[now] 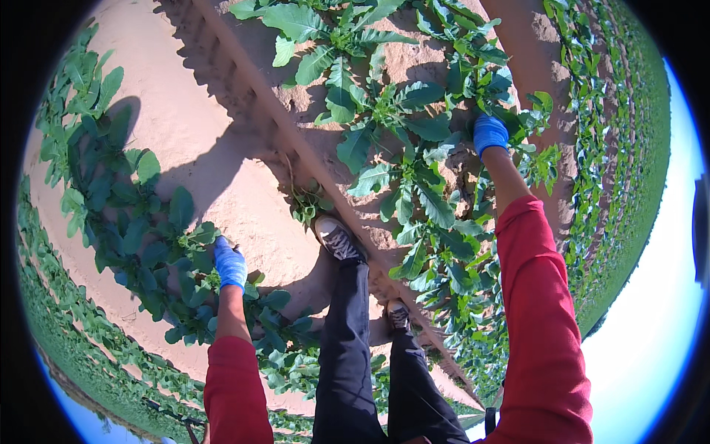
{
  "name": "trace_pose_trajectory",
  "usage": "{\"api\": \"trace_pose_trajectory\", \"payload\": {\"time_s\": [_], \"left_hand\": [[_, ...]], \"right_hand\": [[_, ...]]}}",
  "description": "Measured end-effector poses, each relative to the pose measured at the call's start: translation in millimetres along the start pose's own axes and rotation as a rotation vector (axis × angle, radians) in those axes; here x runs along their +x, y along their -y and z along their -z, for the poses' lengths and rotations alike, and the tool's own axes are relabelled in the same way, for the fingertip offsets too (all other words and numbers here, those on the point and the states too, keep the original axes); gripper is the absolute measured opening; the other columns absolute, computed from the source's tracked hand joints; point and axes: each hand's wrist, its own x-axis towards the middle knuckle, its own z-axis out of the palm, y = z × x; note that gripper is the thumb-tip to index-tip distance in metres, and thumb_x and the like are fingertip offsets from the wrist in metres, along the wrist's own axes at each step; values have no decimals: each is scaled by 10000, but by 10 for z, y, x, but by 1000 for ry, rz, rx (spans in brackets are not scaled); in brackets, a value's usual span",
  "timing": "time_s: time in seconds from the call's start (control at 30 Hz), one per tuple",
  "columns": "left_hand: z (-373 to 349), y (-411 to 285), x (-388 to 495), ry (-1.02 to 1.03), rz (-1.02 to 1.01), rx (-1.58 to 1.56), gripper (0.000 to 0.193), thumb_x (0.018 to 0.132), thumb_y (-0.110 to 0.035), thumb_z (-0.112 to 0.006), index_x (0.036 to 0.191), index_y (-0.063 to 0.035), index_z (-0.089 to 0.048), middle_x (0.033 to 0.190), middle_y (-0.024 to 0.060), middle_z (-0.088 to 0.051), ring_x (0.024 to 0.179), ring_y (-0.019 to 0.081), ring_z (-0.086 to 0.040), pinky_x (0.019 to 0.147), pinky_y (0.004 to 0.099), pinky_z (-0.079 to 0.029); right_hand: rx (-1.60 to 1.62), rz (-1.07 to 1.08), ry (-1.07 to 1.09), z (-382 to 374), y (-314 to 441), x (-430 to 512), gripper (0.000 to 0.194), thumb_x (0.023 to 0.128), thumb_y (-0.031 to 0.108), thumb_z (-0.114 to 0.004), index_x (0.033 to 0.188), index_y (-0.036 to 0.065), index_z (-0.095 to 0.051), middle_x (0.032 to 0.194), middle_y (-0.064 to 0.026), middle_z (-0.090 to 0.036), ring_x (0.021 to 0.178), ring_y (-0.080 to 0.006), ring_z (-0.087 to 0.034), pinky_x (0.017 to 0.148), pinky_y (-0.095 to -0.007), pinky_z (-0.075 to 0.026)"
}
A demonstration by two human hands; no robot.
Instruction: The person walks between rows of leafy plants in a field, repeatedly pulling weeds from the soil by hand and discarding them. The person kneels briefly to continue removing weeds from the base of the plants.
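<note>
My left hand (pixel 230 263), in a blue glove, is at the edge of a row of broad-leaved green crop plants (pixel 133 233) on the left. Its fingers point up toward the leaves, and a small dark thing shows by them; whether it holds this is unclear. My right hand (pixel 490 133), also blue-gloved, reaches in among the lobed leaves of a leafy plant (pixel 493 91) at the upper right. Leaves hide its fingers. An uprooted-looking plant with a long stem (pixel 307 202) lies on the soil near the toe of one shoe.
My canvas shoes (pixel 337 237) stand by a narrow furrow (pixel 277 111) that runs diagonally between crop rows. A row of lobed-leaf plants (pixel 383 111) grows right of it. Pale sandy soil (pixel 244 194) lies to the left. More rows stretch toward the horizon on both sides.
</note>
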Motion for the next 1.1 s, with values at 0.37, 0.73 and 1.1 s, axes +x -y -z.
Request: {"api": "trace_pose_trajectory", "payload": {"time_s": [0.37,0.73,1.1], "left_hand": [[-3,-10,12,67,24,-17,372,721,-49,-617,1037,7,-429,890,181,-534,818,312,-526,732,371,-425],[88,-93,-23,86,46,-11,423,722,-86,-605,1090,-5,-412,954,210,-512,883,358,-505,773,404,-415],[321,-26,-175,82,-63,-254,137,732,-61,-557,847,-42,-485,813,191,-544,780,368,-522,691,422,-426]], "right_hand": [[-160,27,349,93,15,15,282,843,205,-422,1017,85,-608,1086,-123,-568,975,-279,-563,784,-395,-467],[-42,95,277,164,1,-405,210,759,115,-490,906,64,-630,954,-178,-601,883,-328,-585,747,-403,-480],[104,19,351,-20,59,-264,224,771,131,-477,922,73,-632,973,-184,-591,911,-323,-576,782,-403,-466]]}}
